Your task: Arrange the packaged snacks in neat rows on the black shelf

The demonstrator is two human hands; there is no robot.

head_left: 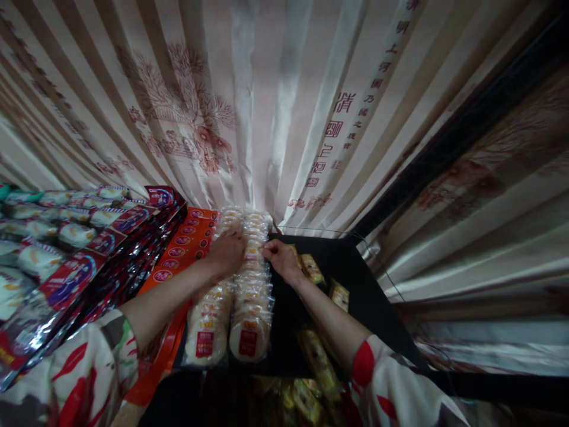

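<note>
Sleeves (pixel 86 376), hands (pixel 227 252) (pixel 283 260) touching packets (pixel 249 344), open tabletop edge (pixel 383 305)

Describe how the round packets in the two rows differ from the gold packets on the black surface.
The nearest round packets are pale with red labels; the gold packets have yellowish wrappers. The round packets are disc-shaped, while the gold packets are longer and narrower. The round packets overlap in two rows, whereas the gold packets lie scattered. Both have shiny wrappers.
</note>
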